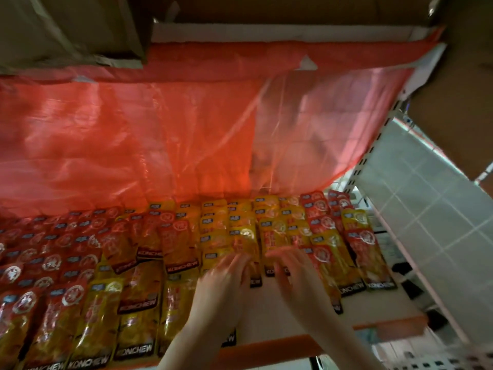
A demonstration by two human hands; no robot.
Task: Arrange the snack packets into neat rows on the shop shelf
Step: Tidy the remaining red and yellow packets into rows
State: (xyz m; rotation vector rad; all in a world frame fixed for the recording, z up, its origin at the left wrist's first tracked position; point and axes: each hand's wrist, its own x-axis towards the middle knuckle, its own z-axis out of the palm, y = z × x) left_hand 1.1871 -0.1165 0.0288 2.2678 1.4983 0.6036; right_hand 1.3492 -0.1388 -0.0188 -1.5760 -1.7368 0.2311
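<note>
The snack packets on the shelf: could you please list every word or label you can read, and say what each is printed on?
"KONCHEW": white letters on the black band at the bottom of a yellow packet in the front row.
"KONCHEW": on the same band of a red packet at the right end.
"KONCHEW": on a red packet further back.
Small blue labels and round emblems at the packet tops: too blurred to read.

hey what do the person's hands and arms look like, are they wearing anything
Both the left hand and the right hand are bare: no gloves, and no rings, watch or bracelet that the blurred picture shows. The forearms are bare too, with no sleeve in view.
</note>
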